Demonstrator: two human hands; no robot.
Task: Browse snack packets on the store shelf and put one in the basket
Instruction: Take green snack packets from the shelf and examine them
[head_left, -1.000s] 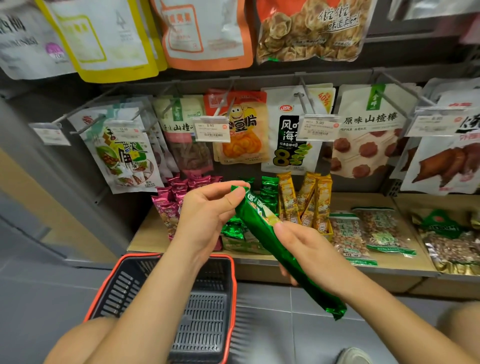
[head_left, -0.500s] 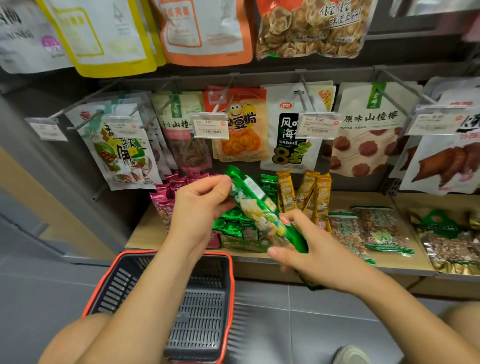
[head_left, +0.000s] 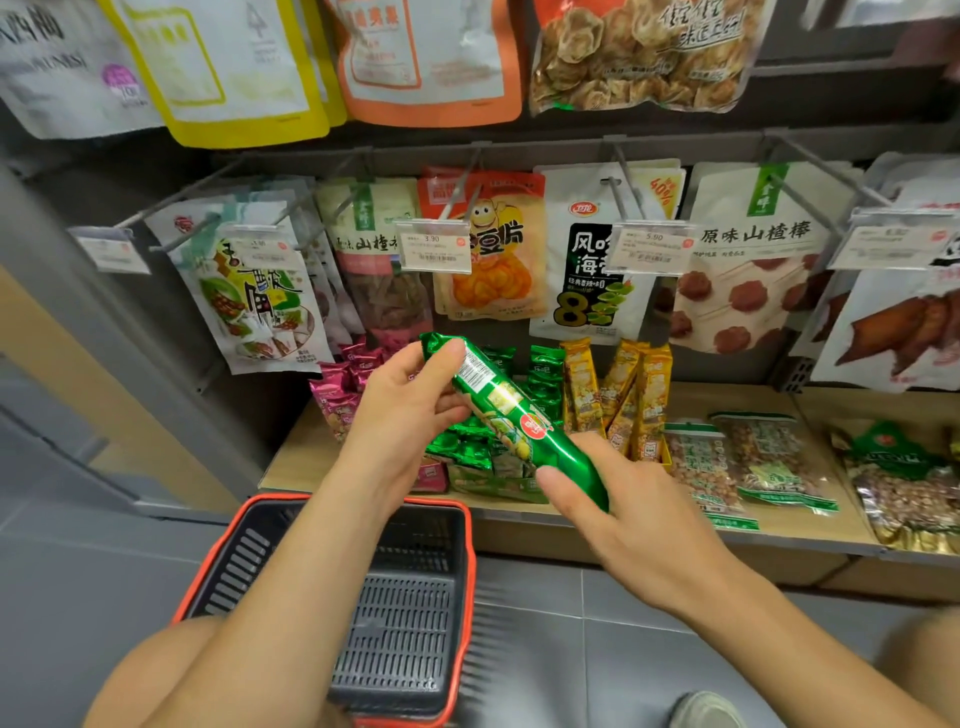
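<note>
A long green foil snack packet (head_left: 511, 415) with a barcode and a red logo is held slanted in front of the shelf. My left hand (head_left: 410, 410) pinches its upper end. My right hand (head_left: 618, 499) holds its lower end from beneath, thumb on the front. Below my left forearm, a dark basket with an orange rim (head_left: 462, 551) sits on the floor, with nothing visible inside it. More green packets (head_left: 483, 457) of the same kind stand on the wooden shelf (head_left: 810, 400) behind the held one.
Pink packets (head_left: 337, 395) and yellow stick packets (head_left: 623, 400) stand beside the green ones. Flat nut bags (head_left: 763, 457) lie to the right. Above, bags hang on metal pegs with price tags (head_left: 434, 252). Grey tiled floor (head_left: 597, 649) runs below the shelf.
Both hands have turned the green packet, so its barcode and red logo face me. The packet has risen slightly and sits closer to the shelf.
</note>
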